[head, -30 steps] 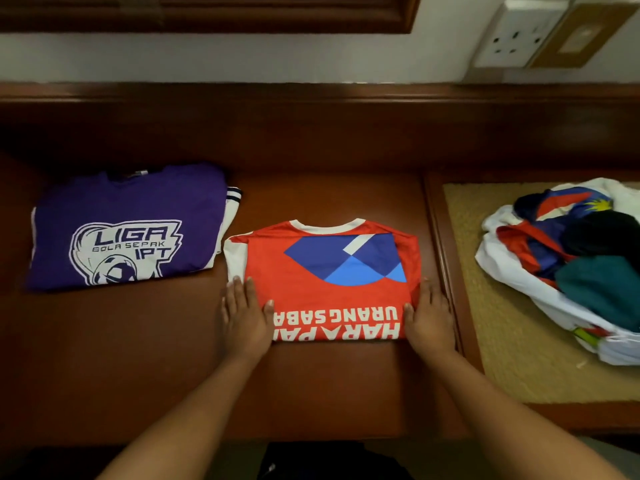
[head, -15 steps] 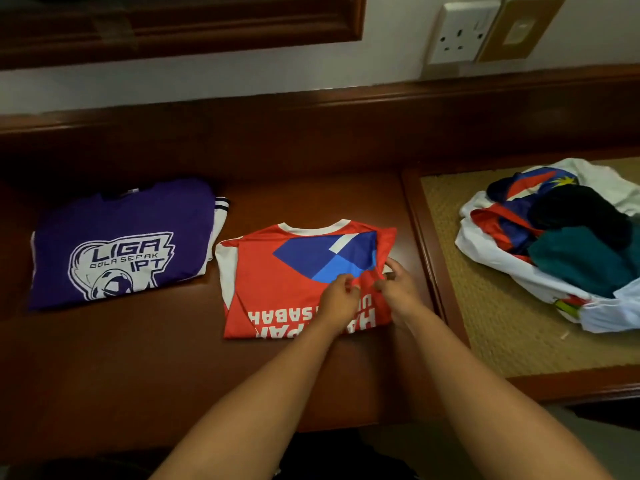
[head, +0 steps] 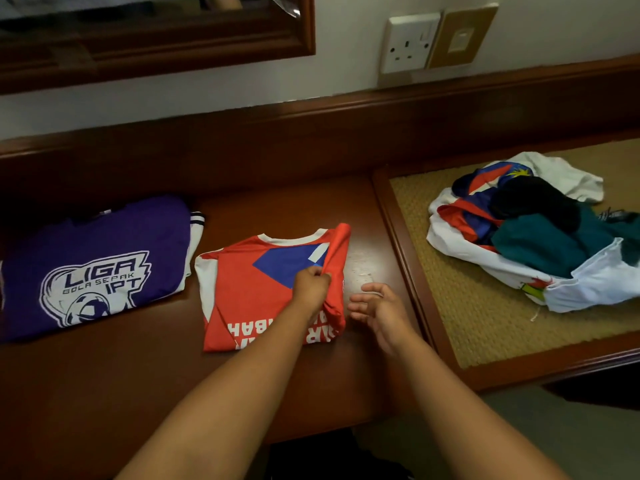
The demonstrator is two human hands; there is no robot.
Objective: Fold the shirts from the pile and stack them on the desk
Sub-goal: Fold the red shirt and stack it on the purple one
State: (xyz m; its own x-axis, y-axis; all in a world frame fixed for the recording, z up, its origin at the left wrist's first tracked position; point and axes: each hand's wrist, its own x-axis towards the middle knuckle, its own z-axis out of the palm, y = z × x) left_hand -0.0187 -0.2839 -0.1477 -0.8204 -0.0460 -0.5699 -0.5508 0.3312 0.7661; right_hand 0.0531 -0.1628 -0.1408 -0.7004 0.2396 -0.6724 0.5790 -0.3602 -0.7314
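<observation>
I see the red shirt on the desk, its length running away from me. My left hand pinches its raised right edge; my right hand hovers just beside, fingers loose (empty), so the fold goes leftward, I judge.

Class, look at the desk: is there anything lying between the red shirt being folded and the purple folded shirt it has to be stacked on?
Nothing visible does. Only a bare strip of desk separates the red shirt, gripped by the left hand, from the purple shirt. The right hand hovers on the far side.
</observation>
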